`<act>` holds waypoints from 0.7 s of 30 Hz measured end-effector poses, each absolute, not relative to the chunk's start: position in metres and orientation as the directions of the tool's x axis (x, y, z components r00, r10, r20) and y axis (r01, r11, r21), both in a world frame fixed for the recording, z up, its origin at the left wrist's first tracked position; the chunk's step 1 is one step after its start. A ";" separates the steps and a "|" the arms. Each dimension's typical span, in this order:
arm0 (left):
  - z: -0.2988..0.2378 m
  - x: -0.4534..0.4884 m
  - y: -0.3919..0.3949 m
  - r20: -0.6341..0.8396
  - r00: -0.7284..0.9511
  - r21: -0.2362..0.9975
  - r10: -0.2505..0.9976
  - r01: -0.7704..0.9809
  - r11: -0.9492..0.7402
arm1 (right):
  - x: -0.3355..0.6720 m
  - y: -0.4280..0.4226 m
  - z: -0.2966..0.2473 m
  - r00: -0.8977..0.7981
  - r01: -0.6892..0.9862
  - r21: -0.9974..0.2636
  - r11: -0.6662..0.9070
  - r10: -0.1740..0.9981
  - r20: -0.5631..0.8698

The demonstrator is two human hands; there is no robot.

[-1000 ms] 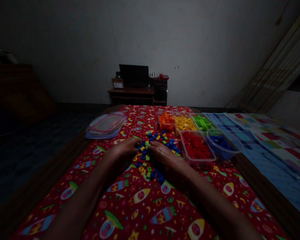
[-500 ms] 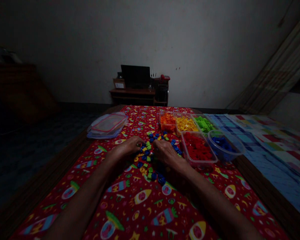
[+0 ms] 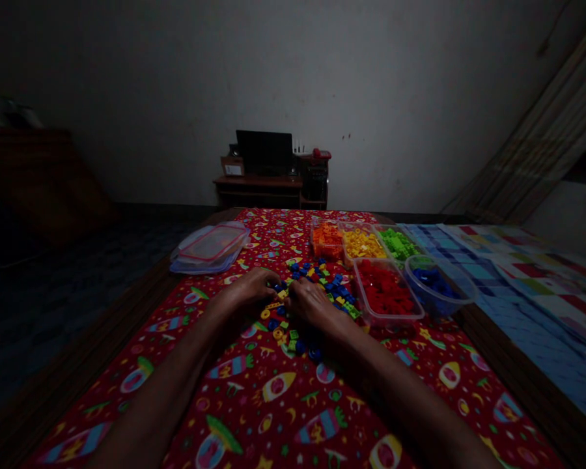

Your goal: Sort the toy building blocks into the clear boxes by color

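Note:
A loose pile of small toy building bricks [image 3: 339, 288] in blue, green and yellow is spread over the red patterned tablecloth [image 3: 273, 404]. At the pile's left side is my left hand [image 3: 254, 286], its fingers curled down beside blue and yellow bricks. My right hand [image 3: 312, 305] reaches into the middle of the pile with its fingers bent together and partly hidden. What either hand pinches is too small and dark to make out. Closer to me lie a few more pieces, among them a dark blue round piece [image 3: 315, 354] and a yellow ring [image 3: 278, 333].
On the right stand tubs of sorted bricks: orange [image 3: 327, 241], yellow [image 3: 365, 245], green [image 3: 399, 243], red [image 3: 388, 290], and a round tub [image 3: 461, 291] with blue ones. Stacked lids [image 3: 209, 246] lie at the left edge. A bed [image 3: 527, 286] adjoins the right side.
My right hand has shifted left toward my left hand, uncovering blue and green bricks on its right. My left hand has barely moved.

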State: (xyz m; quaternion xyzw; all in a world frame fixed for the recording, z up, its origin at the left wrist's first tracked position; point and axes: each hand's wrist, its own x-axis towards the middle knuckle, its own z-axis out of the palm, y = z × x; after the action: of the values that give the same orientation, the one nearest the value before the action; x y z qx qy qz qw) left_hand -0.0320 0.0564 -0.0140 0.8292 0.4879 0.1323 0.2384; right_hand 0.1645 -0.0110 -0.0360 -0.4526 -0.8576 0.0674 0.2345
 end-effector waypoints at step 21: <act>-0.012 0.020 0.035 0.226 0.403 0.815 0.887 0.420 -0.398 | 0.167 0.006 -0.027 -0.273 -0.353 -0.874 -0.334 0.930 -0.245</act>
State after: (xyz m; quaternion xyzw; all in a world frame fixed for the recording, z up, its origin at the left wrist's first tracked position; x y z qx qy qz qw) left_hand 0.0196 0.0347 -0.0117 0.7639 0.4278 0.3400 0.3433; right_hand 0.1673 0.0057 -0.0267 -0.4002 -0.3606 0.7118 0.4506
